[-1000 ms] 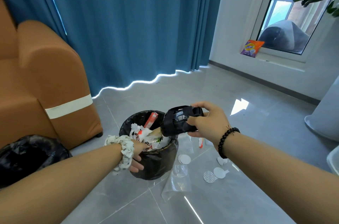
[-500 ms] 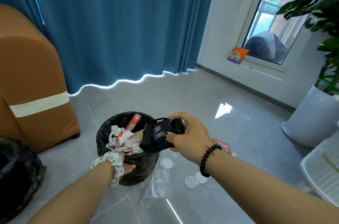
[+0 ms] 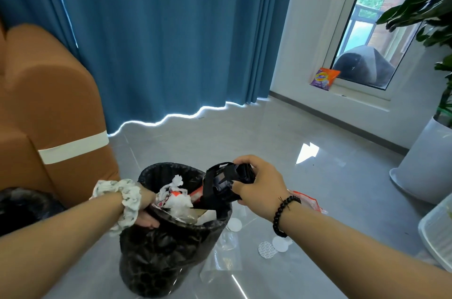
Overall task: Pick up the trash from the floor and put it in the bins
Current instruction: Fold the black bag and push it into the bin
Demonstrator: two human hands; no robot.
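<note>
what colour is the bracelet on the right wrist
Black: a string of round black beads, the bracelet shows clearly in the head view, the only view.

Glossy grey floor tiles [image 3: 256, 147], crinkly black plastic bin liner [image 3: 156, 254].

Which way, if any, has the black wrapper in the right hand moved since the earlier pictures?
No, the black wrapper in the right hand sits over the right rim of the bin as before.

I'm in a living room at home: an orange sofa [image 3: 49, 112] stands against long blue curtains [image 3: 166, 37], the grey tiled floor [image 3: 269, 152] shines, a potted plant [image 3: 425, 0] in a white planter [image 3: 425, 164] sits by the window [image 3: 367, 29].
</note>
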